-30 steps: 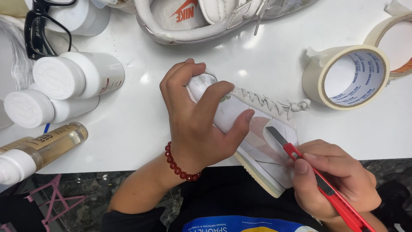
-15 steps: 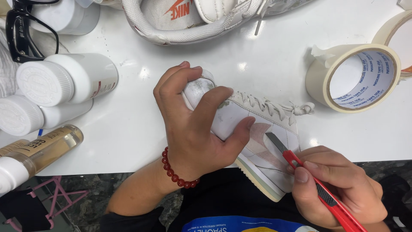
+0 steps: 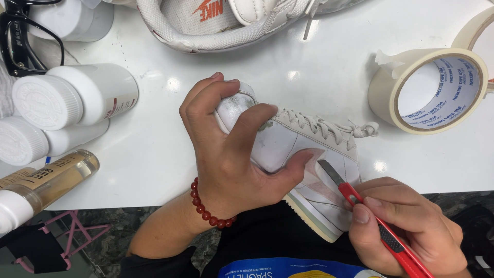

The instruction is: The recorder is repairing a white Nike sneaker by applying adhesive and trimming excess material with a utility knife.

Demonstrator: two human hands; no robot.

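I sit at a white table (image 3: 154, 154), looking down at my two hands. My left hand (image 3: 231, 170) is wrapped firmly around the toe of a white shoe (image 3: 298, 149), fingers over the top and thumb pressed on the side panel. The shoe lies at the near edge of the table, with the heel end overhanging toward my lap. My right hand (image 3: 406, 226) is closed around a red knife (image 3: 370, 211), its blade extended and the tip resting on a taped patch of the shoe's side, just beside my left thumb. A roll of tape (image 3: 429, 87) sits to the right, well apart. White bottles (image 3: 77, 98) lie on their sides to the left, and another shoe (image 3: 231, 20) lies at the far edge.

The risk, as I judge it, is the blade slipping toward my thumb, or cutting through the tape into the leather if I press too hard. The overhanging shoe could also tip.
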